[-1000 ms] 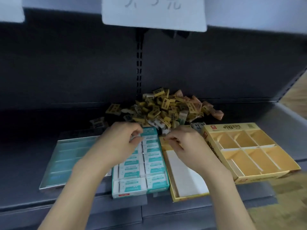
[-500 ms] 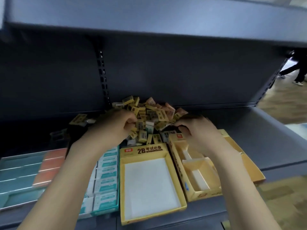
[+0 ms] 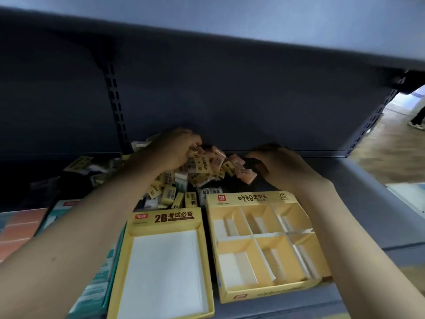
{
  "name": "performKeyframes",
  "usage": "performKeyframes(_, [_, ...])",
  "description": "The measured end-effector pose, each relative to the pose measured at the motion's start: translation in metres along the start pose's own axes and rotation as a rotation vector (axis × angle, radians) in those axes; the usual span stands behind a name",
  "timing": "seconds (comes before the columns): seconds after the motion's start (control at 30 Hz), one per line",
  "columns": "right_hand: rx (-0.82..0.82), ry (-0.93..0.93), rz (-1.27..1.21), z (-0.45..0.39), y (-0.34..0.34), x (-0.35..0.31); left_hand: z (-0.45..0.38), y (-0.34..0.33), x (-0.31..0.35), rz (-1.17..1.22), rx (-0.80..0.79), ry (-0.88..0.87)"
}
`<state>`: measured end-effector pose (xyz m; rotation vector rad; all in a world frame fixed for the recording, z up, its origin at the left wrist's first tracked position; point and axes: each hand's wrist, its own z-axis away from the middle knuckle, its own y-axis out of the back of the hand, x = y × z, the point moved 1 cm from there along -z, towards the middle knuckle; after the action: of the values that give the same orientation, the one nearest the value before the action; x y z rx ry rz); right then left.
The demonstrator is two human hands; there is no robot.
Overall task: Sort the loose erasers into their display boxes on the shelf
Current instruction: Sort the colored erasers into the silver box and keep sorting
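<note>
A heap of loose erasers (image 3: 208, 168), yellow-sleeved, white and pink, lies at the back of the grey shelf (image 3: 358, 203). My left hand (image 3: 171, 149) sits on top of the heap's left side with its fingers curled around several erasers. My right hand (image 3: 281, 168) cups the heap's right edge, its fingertips against pink erasers; whether it holds any is unclear. In front stand a yellow "2B" box (image 3: 165, 218) with a bare white floor and a yellow divided box (image 3: 253, 197) with nothing in its compartments.
A teal box of white erasers (image 3: 99, 279) lies partly under my left forearm. Further left sits a tray with orange and teal packs (image 3: 18, 229). The upper shelf (image 3: 230, 31) overhangs closely. At the far right is open floor with a person's feet (image 3: 416, 124).
Both hands left the front boxes and reached back into the heap. The view dropped closer and swung, so the yellow boxes now sit in the centre.
</note>
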<state>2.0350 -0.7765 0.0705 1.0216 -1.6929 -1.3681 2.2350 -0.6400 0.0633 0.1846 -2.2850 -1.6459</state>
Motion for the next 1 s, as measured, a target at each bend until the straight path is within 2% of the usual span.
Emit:
performKeyframes(0.23, [-0.111,0.05,-0.01,-0.019,-0.016,0.01,-0.02,-0.016,-0.011,-0.123,-0.071,-0.07])
performKeyframes(0.43, [-0.184,0.023,-0.033,-0.024,-0.031,0.008,-0.027,-0.02,-0.017,-0.148,-0.097,-0.054])
performKeyframes(0.7, [-0.222,0.022,-0.013,-0.024,-0.034,0.006,-0.029,-0.016,-0.012,-0.445,-0.075,-0.002])
performKeyframes(0.8, [-0.219,0.03,-0.002,-0.024,-0.034,0.003,-0.026,-0.016,-0.014,-0.422,-0.041,-0.002])
performKeyframes(1.0, [-0.193,0.005,-0.016,-0.024,-0.033,-0.002,-0.013,-0.014,-0.02,-0.191,0.082,0.058])
